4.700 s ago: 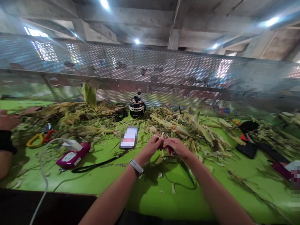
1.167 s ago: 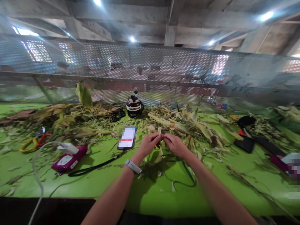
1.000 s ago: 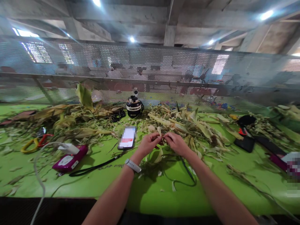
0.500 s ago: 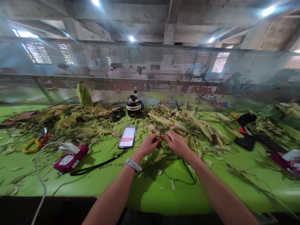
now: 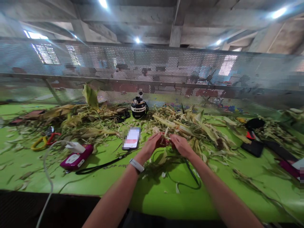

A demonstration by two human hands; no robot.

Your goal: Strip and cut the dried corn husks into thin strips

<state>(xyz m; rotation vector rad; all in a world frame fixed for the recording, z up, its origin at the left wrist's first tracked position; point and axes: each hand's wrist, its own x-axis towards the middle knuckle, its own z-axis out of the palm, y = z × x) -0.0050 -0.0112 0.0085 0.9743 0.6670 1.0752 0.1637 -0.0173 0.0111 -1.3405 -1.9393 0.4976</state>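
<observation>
My left hand [image 5: 153, 144], with a pale watch on its wrist, is closed at the front of a heap of dried corn husks [image 5: 187, 125]. Close beside it, my right hand [image 5: 180, 145] has its fingers curled inward. Between the fingertips of both hands stands a pale strip of corn husk [image 5: 166, 131]; the fingers partly hide it. Left of my hands a phone [image 5: 131, 138] with a lit screen lies on the green table [image 5: 114, 182].
A black jug [image 5: 139, 108] marked "ENERGY" stands behind. More husks [image 5: 71, 115] lie at left, near a purple power bank [image 5: 76, 158], its white cable, and yellow-handled scissors [image 5: 40, 144]. A black strap [image 5: 99, 166] crosses the table. A perforated metal screen [image 5: 161, 63] runs along the back.
My hands have come closer together, and the pale husk strip now stands up between the fingertips. The whole view has shifted slightly, so things appear a little further right.
</observation>
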